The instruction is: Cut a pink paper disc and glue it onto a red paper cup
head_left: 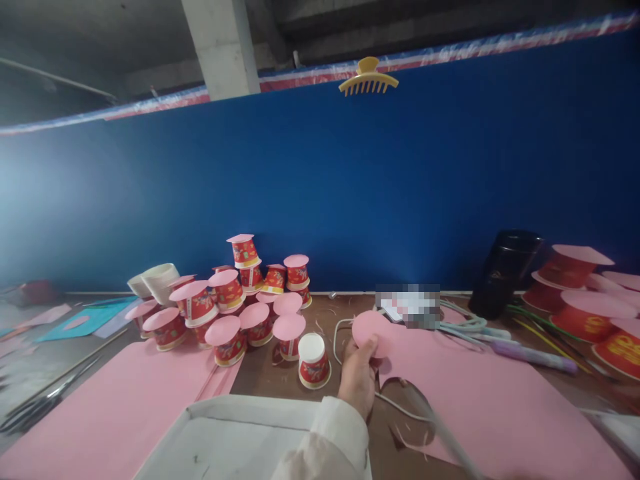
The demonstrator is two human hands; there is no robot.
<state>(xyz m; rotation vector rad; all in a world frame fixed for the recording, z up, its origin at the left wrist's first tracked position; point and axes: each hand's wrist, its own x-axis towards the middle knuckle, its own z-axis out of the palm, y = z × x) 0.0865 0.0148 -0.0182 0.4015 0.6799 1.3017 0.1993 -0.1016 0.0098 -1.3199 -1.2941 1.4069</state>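
My left hand [357, 380] is closed on the edge of a round pink paper disc [370, 330], its thumb lying on top. To its left, a red paper cup [314, 367] stands upside down with its pale base bare. Several more upturned red cups [227, 343] stand farther left, some stacked, with pink discs on top. Just right of the hand lies a large pink sheet [460, 380] with a curved cut in its near left edge. My right hand is out of view.
A white tray [250, 427] sits at the front. Another pink sheet [110, 407] and scissors [45, 400] lie left. Cables [463, 323], a black bottle [505, 273], a purple pen [535, 357] and more disc-topped cups [583, 320] are right. A blue partition [350, 187] stands behind.
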